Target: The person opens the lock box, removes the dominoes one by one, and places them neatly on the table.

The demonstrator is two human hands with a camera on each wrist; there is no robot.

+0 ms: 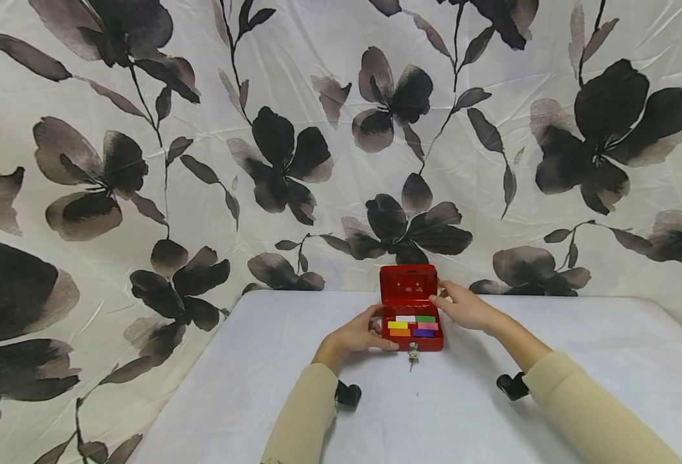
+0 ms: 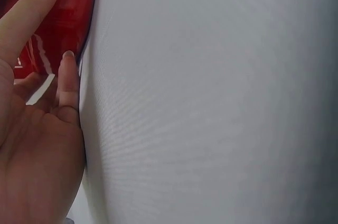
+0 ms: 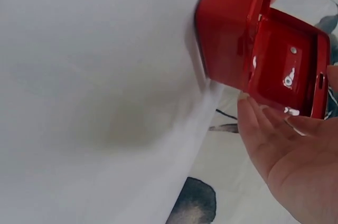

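A small red metal cash box [image 1: 430, 346] stands on the white-covered table with its lid [image 1: 407, 282] raised. Inside lie several coloured blocks, among them a yellow block [image 1: 398, 325], a green block [image 1: 425, 319] and a purple block [image 1: 423, 333]. Keys [image 1: 413, 356] hang from the lock at the front. My left hand [image 1: 352, 336] grips the box's front left corner, thumb along the front and fingers at the side. At the lid's right edge, my right hand [image 1: 465, 308] holds it between thumb and fingers; the lid's red inner face [image 3: 282, 57] shows beside those fingers.
White cloth [image 1: 434, 412] covers the table. Behind its far edge hangs a white curtain [image 1: 341, 174] with dark flowers, close behind the box. A black wrist camera [image 1: 349, 394] sits under the left sleeve, another black camera [image 1: 512, 386] under the right sleeve.
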